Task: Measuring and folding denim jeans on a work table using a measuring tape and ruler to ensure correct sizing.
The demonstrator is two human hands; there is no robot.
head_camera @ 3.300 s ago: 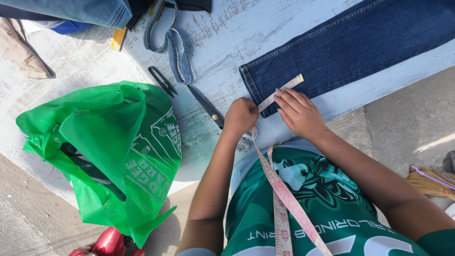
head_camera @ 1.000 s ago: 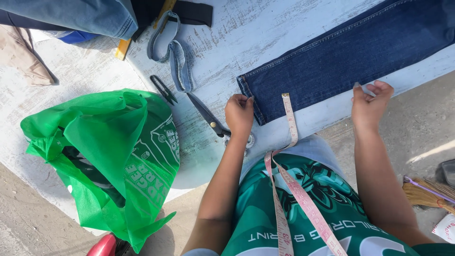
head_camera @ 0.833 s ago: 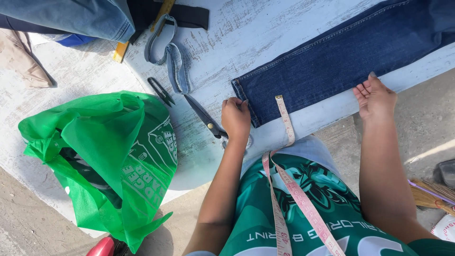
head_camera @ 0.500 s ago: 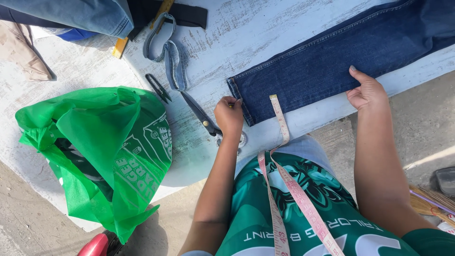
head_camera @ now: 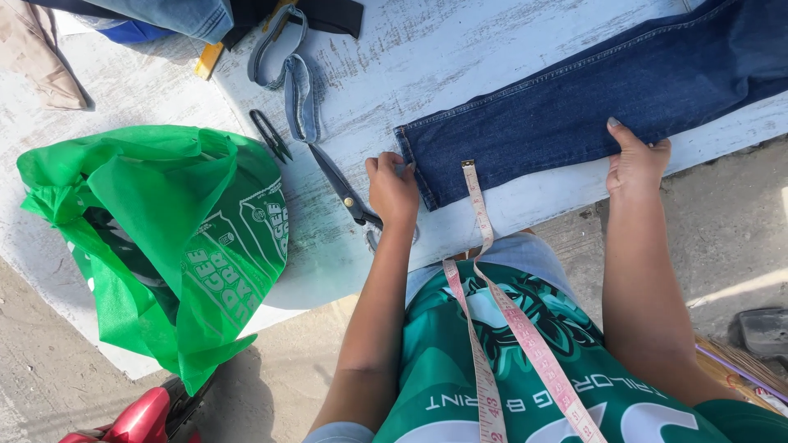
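- Denim, dark blue: a jeans leg (head_camera: pixel 591 107) is lying flat on a worn white tabletop (head_camera: pixel 460 49), its long axis running from the hem at about 8 o'clock up toward 2 o'clock across the view.
- The left hand (head_camera: pixel 392 189) is resting at the hem corner, fingers curled down on the fabric edge; whether it is pinching the cloth or only pressing it I cannot tell.
- The right hand (head_camera: pixel 636 160) is lying well along the leg toward 3 o'clock, palm down, fingers spread open and flat on the lower edge of the denim where it meets the tabletop edge.
- Both hands are touching the leg; the left is the one at the hem, the right is nearer the upper part of the leg.
- A pink and cream measuring tape (head_camera: pixel 480 213) is hanging from the person's neck, its free end lying across the hem between the hands, pointing toward 12 o'clock.
- Black scissors (head_camera: pixel 341 184) are lying just beside the left hand, at its 10 o'clock, blades pointing away from the person.
- A cut strip of denim (head_camera: pixel 297 90) is curling beyond the scissors toward 11 o'clock.
- A green fabric bag (head_camera: pixel 164 238) is sitting well apart at 9 o'clock, slumping over the tabletop edge.
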